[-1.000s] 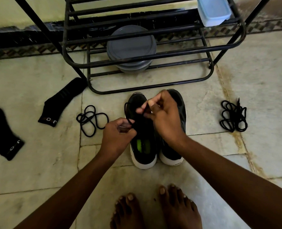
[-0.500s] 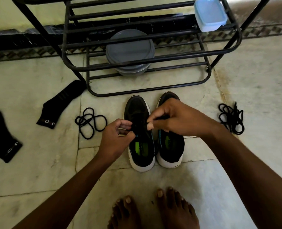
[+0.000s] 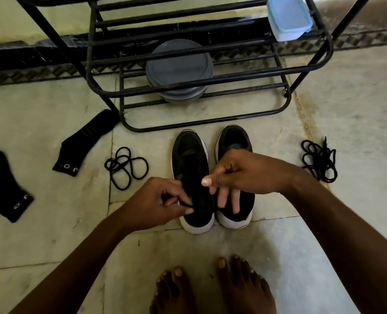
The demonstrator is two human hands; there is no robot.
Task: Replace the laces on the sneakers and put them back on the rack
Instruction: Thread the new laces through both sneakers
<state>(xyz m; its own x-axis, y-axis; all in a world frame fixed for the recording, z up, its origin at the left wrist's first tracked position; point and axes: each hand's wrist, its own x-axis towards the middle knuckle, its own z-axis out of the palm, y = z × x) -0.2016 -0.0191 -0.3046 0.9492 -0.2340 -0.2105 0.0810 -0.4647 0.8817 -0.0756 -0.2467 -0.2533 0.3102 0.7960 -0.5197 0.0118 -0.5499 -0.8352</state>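
The person is threading a lace [image 3: 184, 203] into the left-hand sneaker [image 3: 189, 164], which is standing on the floor [image 3: 324, 234] just in front of the rack [image 3: 210, 123], close beside the right-hand sneaker [image 3: 233, 141]. The left hand [image 3: 161, 202] is pinching the lace end between thumb and fingertips at the shoe's edge. The right hand [image 3: 247, 175] is hovering over both shoes with fingers spread downward, and I cannot tell whether it is gripping anything. This step is probably going best with the tip fed straight through each eyelet, the slack drawn evenly and the shoe braced. Both sneakers are pointing toes toward the rack, heels toward the person, long axes running straight away from the person
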